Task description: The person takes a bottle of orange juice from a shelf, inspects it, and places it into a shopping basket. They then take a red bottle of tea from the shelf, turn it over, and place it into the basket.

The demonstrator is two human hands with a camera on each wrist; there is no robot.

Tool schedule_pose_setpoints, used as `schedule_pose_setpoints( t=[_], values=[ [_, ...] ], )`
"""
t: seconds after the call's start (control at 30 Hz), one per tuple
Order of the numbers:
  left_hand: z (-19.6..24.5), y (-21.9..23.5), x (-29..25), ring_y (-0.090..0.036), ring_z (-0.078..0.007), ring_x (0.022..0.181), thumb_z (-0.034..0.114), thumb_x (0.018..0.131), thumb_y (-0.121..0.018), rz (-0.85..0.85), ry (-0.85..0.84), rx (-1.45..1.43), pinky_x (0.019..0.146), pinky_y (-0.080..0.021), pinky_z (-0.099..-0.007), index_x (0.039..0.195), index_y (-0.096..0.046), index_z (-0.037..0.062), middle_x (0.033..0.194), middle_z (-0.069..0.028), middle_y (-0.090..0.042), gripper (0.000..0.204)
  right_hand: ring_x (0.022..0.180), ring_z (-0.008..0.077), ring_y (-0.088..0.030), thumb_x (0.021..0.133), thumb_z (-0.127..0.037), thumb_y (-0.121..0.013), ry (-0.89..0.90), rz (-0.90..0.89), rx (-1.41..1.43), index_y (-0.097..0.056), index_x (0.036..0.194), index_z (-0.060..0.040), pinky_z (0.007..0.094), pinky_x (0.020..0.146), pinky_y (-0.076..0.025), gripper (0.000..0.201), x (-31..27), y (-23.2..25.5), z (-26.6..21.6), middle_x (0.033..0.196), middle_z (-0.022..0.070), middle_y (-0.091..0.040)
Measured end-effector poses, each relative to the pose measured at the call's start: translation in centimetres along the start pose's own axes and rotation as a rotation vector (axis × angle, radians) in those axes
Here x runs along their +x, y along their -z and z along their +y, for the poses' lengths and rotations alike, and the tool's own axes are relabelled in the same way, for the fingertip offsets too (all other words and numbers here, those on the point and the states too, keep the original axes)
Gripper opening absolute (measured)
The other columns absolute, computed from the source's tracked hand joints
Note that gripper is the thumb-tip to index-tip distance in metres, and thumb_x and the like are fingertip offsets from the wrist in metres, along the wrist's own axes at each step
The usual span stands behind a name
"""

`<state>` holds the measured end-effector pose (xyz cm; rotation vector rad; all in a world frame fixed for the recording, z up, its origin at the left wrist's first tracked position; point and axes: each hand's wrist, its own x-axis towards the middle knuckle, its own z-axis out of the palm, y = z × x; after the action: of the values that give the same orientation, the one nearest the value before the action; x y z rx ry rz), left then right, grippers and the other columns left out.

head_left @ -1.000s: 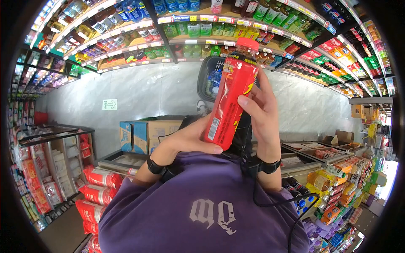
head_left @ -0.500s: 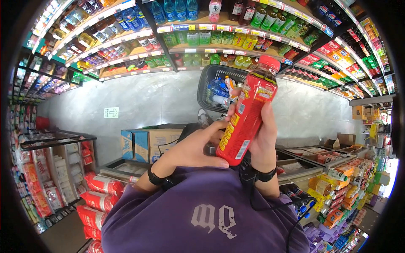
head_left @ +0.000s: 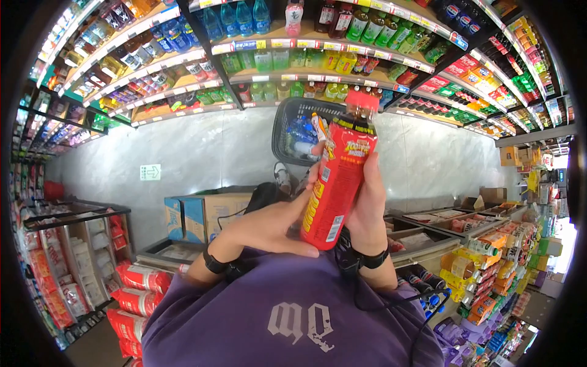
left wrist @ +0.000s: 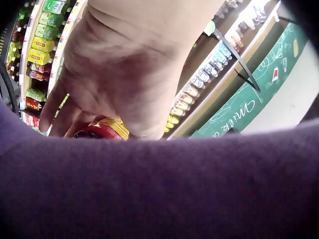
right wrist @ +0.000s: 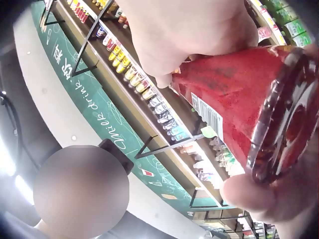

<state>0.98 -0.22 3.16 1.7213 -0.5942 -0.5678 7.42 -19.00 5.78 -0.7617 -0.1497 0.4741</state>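
A red-labelled drink bottle [head_left: 339, 183] with a red cap tilts in front of the chest, cap end up and away from the body. My right hand [head_left: 369, 205] grips its right side, the thumb lying along the label. At the lower end, my left hand [head_left: 266, 227] holds the base, its thumb under the bottom edge and its fingers partly hidden behind. In the right wrist view, the bottle's clear base [right wrist: 286, 117] shows dark liquid, with the left thumb against it. The left wrist view catches only a sliver of the bottle [left wrist: 107, 130] below my palm.
A dark shopping basket [head_left: 287, 156] with several items stands on the floor ahead, before drink shelves [head_left: 275, 78]. Cardboard boxes [head_left: 205, 214] sit to the left, red packs [head_left: 140, 303] at lower left. More bottles [head_left: 461, 269] are stacked at right. A cable [head_left: 422, 293] runs from the right wrist.
The bottle has turned about its length in my hands, bringing its yellow lettering from the right side to the left. Since half a second ago, bottle and hands have shifted slightly left.
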Motion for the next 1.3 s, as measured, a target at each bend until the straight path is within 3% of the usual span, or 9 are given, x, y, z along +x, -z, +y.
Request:
schedule_pose_setpoints(
  t=[0.17,0.27,0.37,0.47,0.57,0.67,0.8,1.0,1.3],
  values=[
    [0.2,0.0,-0.6,-0.07,-0.0396,0.097,0.037,0.083,-0.083,0.072,-0.098,0.018,0.084,-0.055,-0.04,0.155,-0.008,-0.0117,0.113,-0.0298,-0.065,0.115,0.093,0.0254,-0.068,0.104,-0.054,-0.048,-0.02,-0.024,0.115,-0.044,0.143,-0.0016,0.0401,0.081,-0.058,0.066,0.4,-0.3,0.7,0.125,0.0195,-0.061],
    [0.6,0.4,-0.8,-0.07,-0.0383,0.097,0.037,0.083,-0.084,0.033,-0.024,-0.066,0.082,-0.055,-0.0389,0.154,-0.01,-0.0136,0.117,-0.0302,-0.064,0.115,0.093,0.0254,-0.068,0.104,-0.055,-0.048,-0.007,-0.023,0.046,-0.044,0.143,-0.0017,0.0402,0.081,-0.058,0.066,0.3,-0.7,0.7,0.125,0.0193,-0.061],
    [-0.6,0.0,-0.9,-0.07,-0.0375,0.097,0.036,0.082,-0.085,0.047,-0.076,-0.093,0.082,-0.055,-0.0381,0.153,-0.011,-0.0143,0.117,-0.0299,-0.064,0.115,0.093,0.026,-0.064,0.103,-0.065,-0.036,-0.023,0.022,-0.052,-0.043,0.145,-0.0003,0.0424,0.08,-0.056,0.077,0.1,-1.4,0.6,0.126,0.0182,-0.057],
    [-0.8,-0.1,-1.0,-0.07,-0.0374,0.1,0.035,0.081,-0.086,0.086,-0.106,-0.015,0.085,-0.055,-0.0382,0.154,-0.014,-0.0116,0.12,-0.0287,-0.065,0.113,0.093,0.0256,-0.068,0.104,-0.055,-0.048,-0.004,0.01,0.0,-0.044,0.143,-0.0015,0.0396,0.079,-0.059,0.067,0.3,-1.2,0.7,0.126,0.0196,-0.061],
    [-0.3,0.2,-0.5,-0.07,-0.037,0.105,0.034,0.081,-0.086,0.07,-0.141,-0.068,0.089,-0.054,-0.038,0.155,-0.016,-0.0075,0.124,-0.027,-0.064,0.111,0.094,0.0252,-0.064,0.102,-0.068,-0.036,-0.016,0.027,-0.015,-0.045,0.142,-0.0006,0.0417,0.08,-0.055,0.079,0.4,-0.7,0.9,0.126,0.0163,-0.057],
    [0.3,0.3,-0.7,-0.068,-0.0367,0.112,0.033,0.081,-0.086,0.045,-0.032,-0.165,0.094,-0.052,-0.0389,0.156,-0.016,-0.004,0.129,-0.0263,-0.062,0.109,0.093,0.0253,-0.064,0.1,-0.07,-0.036,-0.026,0.055,-0.02,-0.047,0.14,-0.0006,0.0418,0.08,-0.055,0.081,0.4,-1.1,0.7,0.125,0.0156,-0.058],
    [0.2,0.5,-0.6,-0.067,-0.0374,0.113,0.035,0.081,-0.086,0.047,-0.069,-0.145,0.095,-0.051,-0.0389,0.157,-0.011,-0.0068,0.13,-0.0283,-0.061,0.115,0.095,0.0273,-0.068,0.103,-0.058,-0.047,-0.008,0.013,0.061,-0.045,0.143,-0.0017,0.0417,0.079,-0.059,0.068,0.6,-0.7,0.8,0.128,0.0203,-0.06],
    [-1.0,0.1,-1.1,-0.066,-0.0381,0.113,0.038,0.081,-0.086,0.059,-0.061,-0.091,0.095,-0.051,-0.0375,0.157,0.0,-0.0112,0.133,-0.0325,-0.057,0.125,0.091,0.026,-0.064,0.101,-0.069,-0.037,-0.031,0.045,0.024,-0.048,0.14,-0.0016,0.0416,0.078,-0.055,0.079,0.7,-1.2,0.9,0.124,0.0162,-0.059],
    [-0.3,0.3,-0.8,-0.066,-0.0386,0.113,0.038,0.082,-0.084,0.045,-0.04,-0.167,0.095,-0.051,-0.0381,0.157,0.0,-0.0097,0.133,-0.0323,-0.057,0.123,0.095,0.0278,-0.067,0.104,-0.057,-0.045,-0.027,-0.011,0.109,-0.046,0.143,-0.002,0.0416,0.08,-0.058,0.067,0.9,-0.7,1.1,0.128,0.02,-0.06]
  ],
)
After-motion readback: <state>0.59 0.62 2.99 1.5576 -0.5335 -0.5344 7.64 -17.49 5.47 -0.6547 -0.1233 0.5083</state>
